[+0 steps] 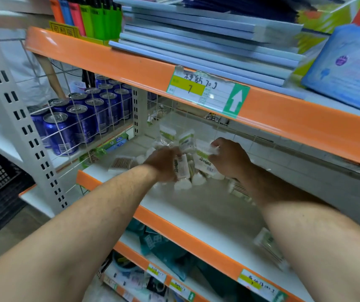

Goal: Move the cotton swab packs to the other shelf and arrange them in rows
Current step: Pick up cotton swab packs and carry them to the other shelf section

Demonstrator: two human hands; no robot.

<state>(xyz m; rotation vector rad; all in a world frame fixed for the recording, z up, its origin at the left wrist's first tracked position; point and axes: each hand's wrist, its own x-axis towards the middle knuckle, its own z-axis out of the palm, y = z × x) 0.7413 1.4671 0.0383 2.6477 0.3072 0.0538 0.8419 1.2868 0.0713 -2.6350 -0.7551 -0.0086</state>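
1. Far left, blue drink cans (72, 120) stand behind a white wire grid (94, 110), well apart from the job.
2. On the white shelf board with its orange front lip (196, 210), a flat clear pack of wooden-stick swabs (122, 163) lies by itself, just left of the left hand.
3. The left hand (163, 164) has its fingers curled round an upright clear plastic swab pack with a white label (182, 168), taken by its long sides.
4. Between and behind the hands sits the loose heap of small clear cotton swab packs with green-and-white labels (186, 139), tumbled at all angles, not in rows.
5. The right hand (229, 158) is curled too and seems to pinch another blurred white pack (204, 150) near its top; blur hides the exact hold.
6. Further right, nearer the front, one lone pack (269, 247) lies apart beside the right forearm.
7. These look feather-light, thin-walled and slick. I'd reckon several fit in one grasp, but they want gentle pressure across the narrow sides, since the plastic could dent or slip.
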